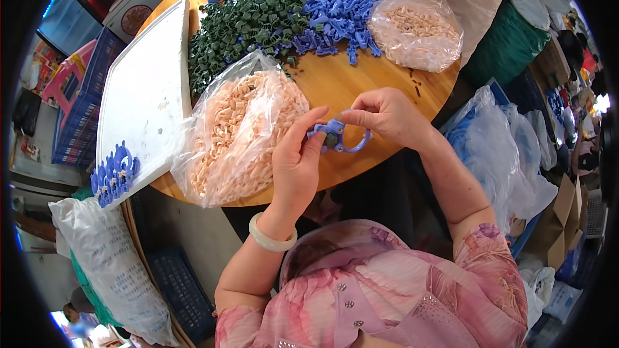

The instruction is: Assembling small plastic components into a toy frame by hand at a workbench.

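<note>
Close to the table's near edge, both hands hold one blue plastic part with a ring (353,144) and a dark green piece set in its body. My left hand (298,154), with a pale bangle at the wrist, pinches the body end. My right hand (385,115) grips the ring side between thumb and fingers. Left of my hands lies an open clear bag of small peach-coloured pieces (235,135). Beyond it are a heap of dark green plastic pieces (248,29) and a heap of blue plastic parts (338,9).
A second clear bag of peach pieces (416,29) lies at the table's far right. On the left, a white board (145,84) overlaps the round wooden table (361,84), with several blue assembled parts (115,174) lined up on its near corner. Sacks and plastic bags (490,148) flank the table.
</note>
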The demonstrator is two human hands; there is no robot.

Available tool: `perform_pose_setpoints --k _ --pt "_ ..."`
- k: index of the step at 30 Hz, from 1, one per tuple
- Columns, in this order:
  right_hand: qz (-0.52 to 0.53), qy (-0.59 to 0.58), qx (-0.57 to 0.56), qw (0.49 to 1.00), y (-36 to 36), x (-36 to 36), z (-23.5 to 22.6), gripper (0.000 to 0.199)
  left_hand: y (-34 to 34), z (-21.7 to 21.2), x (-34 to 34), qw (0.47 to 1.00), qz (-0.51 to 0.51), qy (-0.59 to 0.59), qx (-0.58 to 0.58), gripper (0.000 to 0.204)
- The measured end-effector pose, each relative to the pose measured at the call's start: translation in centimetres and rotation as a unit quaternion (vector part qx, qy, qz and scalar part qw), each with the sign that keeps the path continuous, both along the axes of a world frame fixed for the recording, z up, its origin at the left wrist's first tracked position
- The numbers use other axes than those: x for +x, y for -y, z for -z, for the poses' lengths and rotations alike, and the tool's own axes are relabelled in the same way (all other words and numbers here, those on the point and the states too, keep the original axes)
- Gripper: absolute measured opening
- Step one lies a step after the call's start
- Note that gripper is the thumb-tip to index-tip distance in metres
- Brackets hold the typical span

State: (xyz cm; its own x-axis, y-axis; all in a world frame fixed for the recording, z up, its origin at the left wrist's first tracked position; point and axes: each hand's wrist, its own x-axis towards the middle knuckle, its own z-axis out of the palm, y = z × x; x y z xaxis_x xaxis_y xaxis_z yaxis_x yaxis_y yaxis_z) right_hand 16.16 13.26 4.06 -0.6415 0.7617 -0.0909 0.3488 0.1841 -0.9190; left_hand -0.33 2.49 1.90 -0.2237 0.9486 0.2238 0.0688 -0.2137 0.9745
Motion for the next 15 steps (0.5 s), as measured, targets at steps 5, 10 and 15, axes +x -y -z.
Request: perform_pose_setpoints --k 5,10,15 --pt "-0.012 0.009 0.001 1.0 -0.4 -0.2 0.1 0.037 -0.1 0.1 -0.2 0.991 0.006 0.118 -0.063 0.029" --pt "-0.021 0.043 0.02 0.999 -0.8 -0.3 0.3 0.037 -0.4 0.5 -0.2 0.972 0.023 0.219 -0.084 0.027" --pt "-0.012 0.046 0.017 0.999 -2.5 -0.2 -1.1 0.024 -0.6 0.4 -0.4 0.97 0.012 0.226 -0.092 0.026"
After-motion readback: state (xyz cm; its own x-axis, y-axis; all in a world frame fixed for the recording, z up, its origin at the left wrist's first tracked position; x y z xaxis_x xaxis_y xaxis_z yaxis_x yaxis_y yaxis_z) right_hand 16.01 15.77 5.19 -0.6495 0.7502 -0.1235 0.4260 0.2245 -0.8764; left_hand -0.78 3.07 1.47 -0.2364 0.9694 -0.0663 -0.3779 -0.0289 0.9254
